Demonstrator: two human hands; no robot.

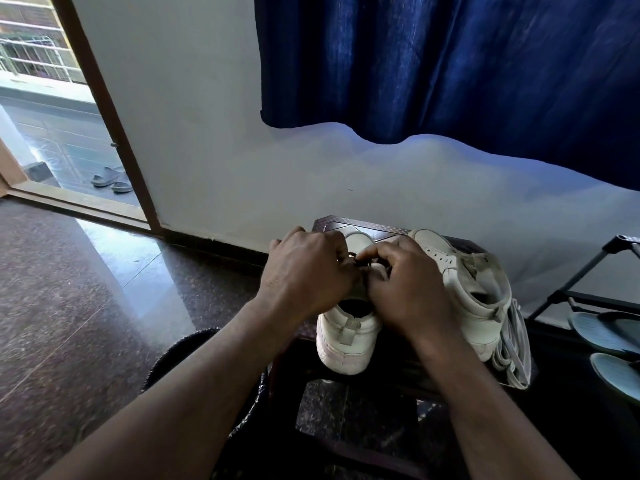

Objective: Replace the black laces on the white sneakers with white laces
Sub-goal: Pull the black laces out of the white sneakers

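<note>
Working at centre frame, left hand [308, 268] and right hand [405, 285] both pinch the black lace [360, 263] above the near sneaker [346, 341] on the dark stool [332, 225] — fingers curled tight. Second sneaker [460, 282] stands just right; white laces [516, 344] lie against its right side.

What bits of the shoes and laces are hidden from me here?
Head view only:
1. The black lace: mostly covered by the left hand and the right hand, which pinches it; its unthreaded length is hidden.
2. The left hand's fingers: behind its own back, so their grip is unclear.
3. The near sneaker: eyelets covered by both hands.
4. The sandals: cut off by the right edge.
</note>
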